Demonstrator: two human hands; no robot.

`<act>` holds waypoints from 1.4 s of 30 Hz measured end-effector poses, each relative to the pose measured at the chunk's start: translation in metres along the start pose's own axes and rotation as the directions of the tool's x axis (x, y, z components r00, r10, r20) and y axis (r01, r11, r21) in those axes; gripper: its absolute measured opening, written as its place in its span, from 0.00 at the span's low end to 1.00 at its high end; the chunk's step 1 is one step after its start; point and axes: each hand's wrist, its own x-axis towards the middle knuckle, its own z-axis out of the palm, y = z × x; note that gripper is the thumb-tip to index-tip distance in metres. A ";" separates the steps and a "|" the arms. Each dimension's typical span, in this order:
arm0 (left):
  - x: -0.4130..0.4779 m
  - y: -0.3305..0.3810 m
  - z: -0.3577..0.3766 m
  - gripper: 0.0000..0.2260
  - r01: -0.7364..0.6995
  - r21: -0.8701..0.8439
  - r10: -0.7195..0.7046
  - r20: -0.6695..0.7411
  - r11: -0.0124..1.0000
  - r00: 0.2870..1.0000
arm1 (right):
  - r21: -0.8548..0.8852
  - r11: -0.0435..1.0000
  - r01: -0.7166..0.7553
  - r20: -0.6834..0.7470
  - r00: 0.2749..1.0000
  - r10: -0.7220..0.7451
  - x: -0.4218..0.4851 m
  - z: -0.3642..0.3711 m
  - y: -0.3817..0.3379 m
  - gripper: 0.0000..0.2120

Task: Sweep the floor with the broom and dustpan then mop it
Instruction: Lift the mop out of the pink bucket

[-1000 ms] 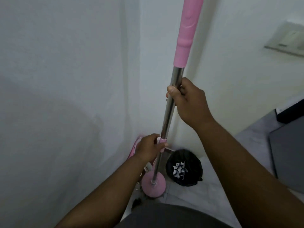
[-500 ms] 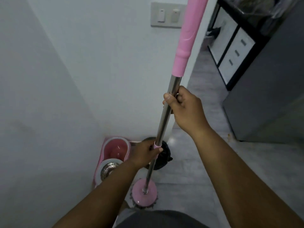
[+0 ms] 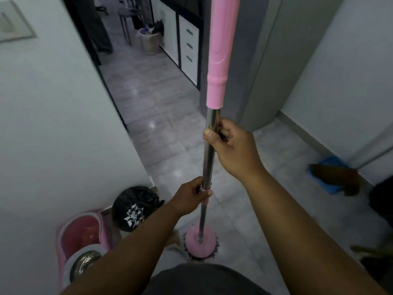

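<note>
Pink plastic caps the round mop head (image 3: 201, 243), which sits on the grey tiled floor (image 3: 161, 116) at the lower centre of the frame, dark strands showing around its edge. From it the mop's steel pole (image 3: 207, 165) rises nearly upright to a pink handle sleeve (image 3: 219, 50) that runs out of the top of the frame. The left hand (image 3: 189, 199) is closed around the pole low down, at a small pink collar. The right hand (image 3: 231, 147) is wrapped around the bare steel higher up, just below the pink sleeve, thumb lying along the pole.

At lower left, against the white wall (image 3: 53, 124), stands a pink spin bucket (image 3: 78, 237) with a perforated metal basket at its near end. Just beside it, towards the centre, is a black bag-lined bin (image 3: 136, 201) with pale scraps inside. At right of the frame a blue dustpan (image 3: 331, 177) lies on the floor near the far wall, with a dark, blurred brush shape across it. Farther off, at upper centre, a woven basket (image 3: 151, 42) stands near white drawers (image 3: 188, 45).
</note>
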 end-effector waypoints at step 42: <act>0.467 0.243 0.274 0.12 -0.252 0.374 0.029 0.510 0.893 0.860 | -0.176 0.921 -0.348 -0.415 0.875 0.252 0.202 -0.394 0.284 0.10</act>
